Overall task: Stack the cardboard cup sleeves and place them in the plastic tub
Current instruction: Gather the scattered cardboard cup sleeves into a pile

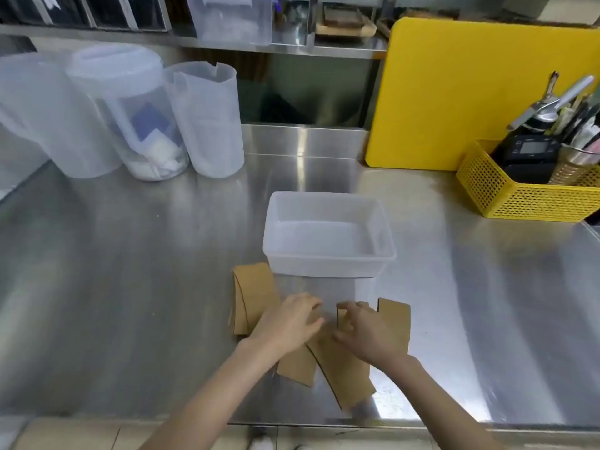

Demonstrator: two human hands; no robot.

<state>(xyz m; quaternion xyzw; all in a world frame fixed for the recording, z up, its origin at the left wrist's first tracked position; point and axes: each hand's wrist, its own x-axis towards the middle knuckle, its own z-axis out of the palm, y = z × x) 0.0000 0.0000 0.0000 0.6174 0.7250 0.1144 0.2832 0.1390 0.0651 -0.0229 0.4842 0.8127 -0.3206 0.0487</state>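
Steel counter: flattened cardboard sleeves are fanned under both hands, long axes pointing toward the plastic tub; left hand and right hand are pressed on them, fingers loosely spread.

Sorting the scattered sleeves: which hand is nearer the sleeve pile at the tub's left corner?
Left. The left hand rests against that sleeve pile; the right hand lies beyond it, over the middle sleeves.

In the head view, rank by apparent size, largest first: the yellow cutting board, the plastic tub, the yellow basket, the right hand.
1. Yellow cutting board.
2. Plastic tub.
3. Yellow basket, cropped by the frame edge, so unsure against the tub.
4. Right hand.
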